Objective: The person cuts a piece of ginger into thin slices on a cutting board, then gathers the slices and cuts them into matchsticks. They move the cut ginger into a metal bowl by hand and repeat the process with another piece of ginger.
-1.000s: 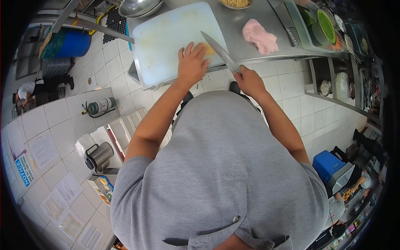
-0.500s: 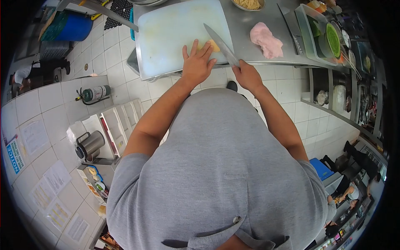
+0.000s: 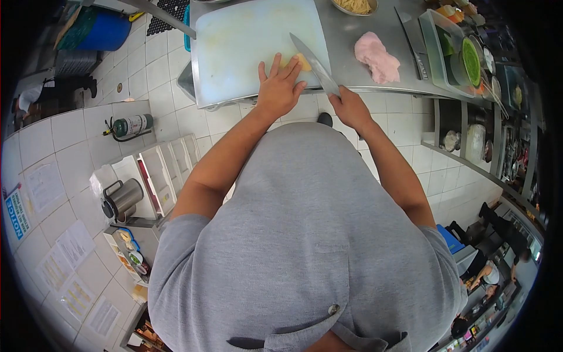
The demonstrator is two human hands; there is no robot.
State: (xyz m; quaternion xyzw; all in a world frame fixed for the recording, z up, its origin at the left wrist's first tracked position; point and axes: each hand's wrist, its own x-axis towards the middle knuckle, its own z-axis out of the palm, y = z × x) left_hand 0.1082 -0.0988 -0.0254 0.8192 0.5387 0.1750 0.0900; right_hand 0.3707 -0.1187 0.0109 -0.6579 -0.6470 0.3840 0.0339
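Note:
My left hand [image 3: 280, 88] lies flat with fingers spread over a yellow-orange piece of food [image 3: 303, 62] on the white cutting board [image 3: 240, 41]. The fingers cover part of that piece; its right end shows beside the blade. My right hand [image 3: 350, 107] is wrapped round the handle of a kitchen knife [image 3: 314, 63]. The blade points up and left across the board's right side, right at the end of the food. My grip hides most of the handle.
Right of the board lie a pink cloth [image 3: 377, 57] and a second knife [image 3: 411, 44]. Beyond them stands a clear plastic container [image 3: 443, 53] holding green contents. A metal bowl of shredded yellow food [image 3: 355, 6] sits at the back. The steel table edge [image 3: 399, 90] runs in front of me.
The view has shifted slightly. Both hands, the knife and the yellow-orange piece keep nearly the same places on the board.

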